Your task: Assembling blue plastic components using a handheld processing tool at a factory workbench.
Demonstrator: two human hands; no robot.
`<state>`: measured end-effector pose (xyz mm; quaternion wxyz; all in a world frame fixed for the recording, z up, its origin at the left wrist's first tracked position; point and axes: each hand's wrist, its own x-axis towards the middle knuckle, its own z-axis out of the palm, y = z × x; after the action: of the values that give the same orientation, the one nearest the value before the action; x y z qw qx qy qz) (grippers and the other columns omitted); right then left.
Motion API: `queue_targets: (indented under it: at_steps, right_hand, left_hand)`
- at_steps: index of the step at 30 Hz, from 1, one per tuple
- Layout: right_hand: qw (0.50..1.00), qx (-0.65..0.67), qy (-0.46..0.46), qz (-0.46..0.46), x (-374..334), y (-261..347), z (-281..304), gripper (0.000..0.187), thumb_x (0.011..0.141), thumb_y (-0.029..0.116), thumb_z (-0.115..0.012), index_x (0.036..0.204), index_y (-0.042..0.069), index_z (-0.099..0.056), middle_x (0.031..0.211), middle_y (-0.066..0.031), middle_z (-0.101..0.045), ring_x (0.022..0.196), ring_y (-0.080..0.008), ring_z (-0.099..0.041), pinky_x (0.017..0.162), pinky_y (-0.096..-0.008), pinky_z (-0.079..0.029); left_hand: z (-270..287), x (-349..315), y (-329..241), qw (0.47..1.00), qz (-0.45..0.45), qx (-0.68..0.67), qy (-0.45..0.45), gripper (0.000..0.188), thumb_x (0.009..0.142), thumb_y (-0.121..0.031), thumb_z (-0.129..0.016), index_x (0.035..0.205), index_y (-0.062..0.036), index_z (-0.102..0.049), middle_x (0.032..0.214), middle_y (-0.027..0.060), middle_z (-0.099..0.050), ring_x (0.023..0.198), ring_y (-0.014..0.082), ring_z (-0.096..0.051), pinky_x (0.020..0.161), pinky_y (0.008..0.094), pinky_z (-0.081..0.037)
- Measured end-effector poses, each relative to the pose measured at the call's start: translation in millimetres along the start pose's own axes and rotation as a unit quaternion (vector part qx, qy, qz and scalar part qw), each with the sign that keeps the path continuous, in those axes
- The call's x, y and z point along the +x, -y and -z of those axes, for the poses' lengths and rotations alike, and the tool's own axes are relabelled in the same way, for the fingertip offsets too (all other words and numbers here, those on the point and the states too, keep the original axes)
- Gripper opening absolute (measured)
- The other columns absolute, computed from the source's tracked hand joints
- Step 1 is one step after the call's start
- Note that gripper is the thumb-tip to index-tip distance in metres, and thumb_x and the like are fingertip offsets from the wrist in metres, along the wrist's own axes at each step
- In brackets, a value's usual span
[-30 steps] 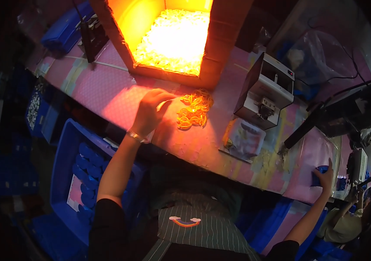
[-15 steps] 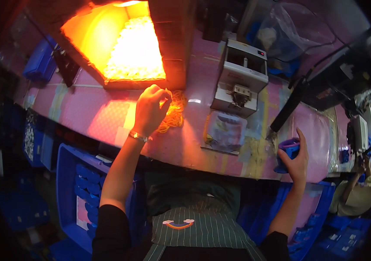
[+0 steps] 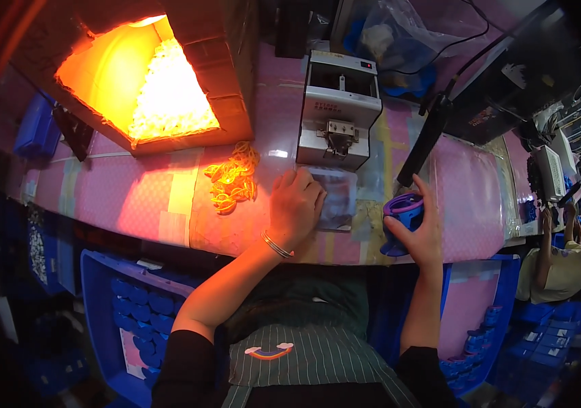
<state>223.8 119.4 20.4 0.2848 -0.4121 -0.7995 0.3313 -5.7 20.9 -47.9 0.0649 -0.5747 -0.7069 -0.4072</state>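
Observation:
My right hand (image 3: pixel 421 231) grips a blue cup-shaped part (image 3: pixel 399 246) with a purple ring at its top, tilted just above the bench's front edge. The thumb and fingers close around its side. My left hand (image 3: pixel 296 209) has its fingers curled together over the left side of a clear plastic-covered pad (image 3: pixel 339 204). Whatever lies between those fingertips is hidden from the head view. To the left of that hand, a pile of thin rubbery loops (image 3: pixel 233 180), lit orange, lies on the pink bench top.
A cardboard box (image 3: pixel 233 81) glows with bright light at the back left. A white machine (image 3: pixel 345 102) stands behind the pad. A black post (image 3: pixel 426 146) rises near my right hand. Blue bins (image 3: pixel 93 306) with blue parts flank my lap. Another person (image 3: pixel 556 265) sits far right.
My left hand has moved right and toward me, from beside the loops to the pad. My right hand has brought the blue cup-shaped part leftward. The view has shifted too.

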Motion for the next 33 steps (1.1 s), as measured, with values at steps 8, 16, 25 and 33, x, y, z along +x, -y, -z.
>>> queue_targets:
  at_steps: [8, 16, 25, 33]
  right_hand:
    - [0.999, 0.051, 0.010, 0.004, 10, 15, -12, 0.086, 0.069, 0.026, -0.085, 0.142, 0.007, -0.046, 0.121, -0.0152, -0.058, 0.112, -0.0273, -0.058, 0.098, -0.0387, -0.045]
    - [0.996, 0.085, 0.010, 0.030, 13, 20, -37, 0.085, 0.073, 0.027, -0.083, 0.145, 0.008, -0.042, 0.122, -0.0144, -0.057, 0.111, -0.0248, -0.058, 0.096, -0.0372, -0.046]
    - [0.992, -0.014, -0.127, -0.001, 21, -28, 14, 0.072, 0.079, 0.021, -0.078, 0.141, 0.007, -0.046, 0.123, -0.0137, -0.057, 0.113, -0.0253, -0.057, 0.095, -0.0367, -0.047]
    - [0.915, -0.372, -0.116, 0.106, 38, -67, 16, 0.078, 0.078, 0.027, -0.081, 0.143, 0.005, -0.044, 0.130, -0.0241, -0.055, 0.121, -0.0372, -0.053, 0.099, -0.0442, -0.045]
  left_hand:
    - [9, 0, 1, 1.000, -0.014, 0.019, 0.020, 0.010, 0.074, -0.013, -0.075, 0.081, -0.0100, -0.068, 0.085, 0.0036, -0.056, 0.085, 0.0264, -0.054, 0.075, 0.0391, -0.042]
    - [30, -4, -46, 0.973, -0.065, -0.199, 0.099, 0.080, 0.068, -0.013, -0.081, 0.140, -0.0080, -0.048, 0.129, 0.0156, -0.053, 0.116, 0.0356, -0.053, 0.101, 0.0443, -0.043]
    - [40, 2, -1, 0.938, 0.018, -0.325, 0.120, 0.094, 0.066, -0.015, -0.085, 0.145, -0.0051, -0.037, 0.142, 0.0215, -0.045, 0.132, 0.0381, -0.045, 0.110, 0.0449, -0.039]
    - [45, -15, 11, 0.982, -0.058, -0.109, 0.139, 0.097, 0.064, -0.022, -0.087, 0.147, -0.0072, -0.038, 0.150, 0.0152, -0.041, 0.139, 0.0367, -0.038, 0.118, 0.0493, -0.027]
